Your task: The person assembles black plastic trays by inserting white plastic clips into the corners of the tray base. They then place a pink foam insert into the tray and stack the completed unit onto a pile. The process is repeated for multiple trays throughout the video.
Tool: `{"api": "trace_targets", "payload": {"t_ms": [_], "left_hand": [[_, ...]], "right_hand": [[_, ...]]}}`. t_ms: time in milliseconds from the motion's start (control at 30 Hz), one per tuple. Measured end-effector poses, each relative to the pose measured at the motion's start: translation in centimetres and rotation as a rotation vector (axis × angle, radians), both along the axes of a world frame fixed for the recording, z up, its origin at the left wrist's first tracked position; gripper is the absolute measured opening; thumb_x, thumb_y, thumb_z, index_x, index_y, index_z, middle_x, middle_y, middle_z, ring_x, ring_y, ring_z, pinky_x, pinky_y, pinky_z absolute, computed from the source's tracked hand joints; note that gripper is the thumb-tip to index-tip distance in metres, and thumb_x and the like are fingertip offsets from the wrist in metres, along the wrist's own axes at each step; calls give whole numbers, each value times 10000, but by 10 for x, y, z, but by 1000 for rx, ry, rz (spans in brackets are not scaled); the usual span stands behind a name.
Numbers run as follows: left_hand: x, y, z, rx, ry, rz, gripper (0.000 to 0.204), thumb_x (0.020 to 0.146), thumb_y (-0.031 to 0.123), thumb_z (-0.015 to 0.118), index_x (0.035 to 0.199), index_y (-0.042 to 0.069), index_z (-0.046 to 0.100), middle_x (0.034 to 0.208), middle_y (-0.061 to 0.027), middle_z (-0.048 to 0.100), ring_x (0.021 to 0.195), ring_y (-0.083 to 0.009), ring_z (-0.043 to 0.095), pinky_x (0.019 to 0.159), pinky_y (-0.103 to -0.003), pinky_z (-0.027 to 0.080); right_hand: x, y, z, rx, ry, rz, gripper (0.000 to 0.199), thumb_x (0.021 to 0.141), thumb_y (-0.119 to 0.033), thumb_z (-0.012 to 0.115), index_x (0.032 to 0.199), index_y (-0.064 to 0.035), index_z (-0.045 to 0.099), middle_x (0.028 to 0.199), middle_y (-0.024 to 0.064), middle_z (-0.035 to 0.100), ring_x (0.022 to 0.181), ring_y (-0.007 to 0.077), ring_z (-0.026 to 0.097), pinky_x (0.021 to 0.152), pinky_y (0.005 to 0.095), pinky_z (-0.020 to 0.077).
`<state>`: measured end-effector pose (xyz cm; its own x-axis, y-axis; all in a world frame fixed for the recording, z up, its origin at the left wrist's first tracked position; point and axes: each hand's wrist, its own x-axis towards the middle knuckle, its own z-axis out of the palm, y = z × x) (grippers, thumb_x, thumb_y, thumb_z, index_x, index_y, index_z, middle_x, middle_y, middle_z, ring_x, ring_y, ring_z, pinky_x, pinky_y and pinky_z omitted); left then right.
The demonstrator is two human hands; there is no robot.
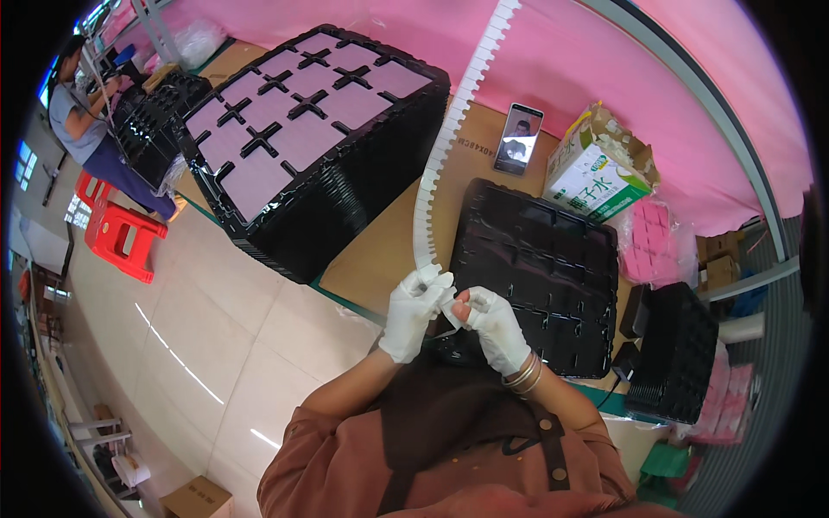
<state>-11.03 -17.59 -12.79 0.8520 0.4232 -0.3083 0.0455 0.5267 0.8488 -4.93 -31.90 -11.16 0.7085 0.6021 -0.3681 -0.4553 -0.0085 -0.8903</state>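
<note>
A long white strip [442, 147] with notched edges hangs from above, and its lower end comes down to my hands. My left hand [411, 316], in a white glove, is closed on that end. Close beside it, my right hand [497, 330] is gloved too, with a bare fingertip showing. Its fingers pinch a small pale piece at the strip's end; whether that piece is still joined to the strip I cannot tell. Just beyond my hands, a black moulded plastic tray [540, 259] with rows of compartments lies on the cardboard-covered table [380, 250].
A tall stack of black trays [345, 186] with lilac sheets stands left. Behind the near tray are a phone [519, 138] and a torn carton [596, 177]. Pink packs [652, 242] and more black trays [673, 354] sit right. Another person [82, 129] works far left near red stools [121, 233].
</note>
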Motion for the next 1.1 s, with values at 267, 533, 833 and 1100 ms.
{"api": "trace_targets", "payload": {"t_ms": [267,533,833,1100], "left_hand": [[11,6,-15,15,32,88,251,973,199,649,1161,34,641,918,-23,674,770,-52,612,573,-191,429],[23,-11,-9,418,91,-246,306,977,275,640,871,-3,711,682,-17,649,621,-68,586,582,-243,473],[21,-13,-17,486,40,-199,218,962,183,657,876,-11,707,679,-9,634,603,-51,532,567,-237,450],[25,-15,-38,241,23,-102,300,977,252,632,909,-34,690,760,-16,636,693,-77,587,653,-244,470]], "right_hand": [[19,1,19,-191,-1210,32,145,708,-23,771,782,-33,647,887,99,626,838,275,628,741,368,512],[207,12,-13,-843,-1192,199,95,701,-74,776,786,-111,754,996,96,670,1007,299,621,858,401,501],[208,33,-26,-892,-1179,67,198,700,-183,833,725,-74,671,1048,106,638,1018,317,600,878,438,460],[179,25,-3,-984,-1196,115,317,752,-229,833,933,-57,637,1030,145,630,984,338,620,843,452,471]]}}
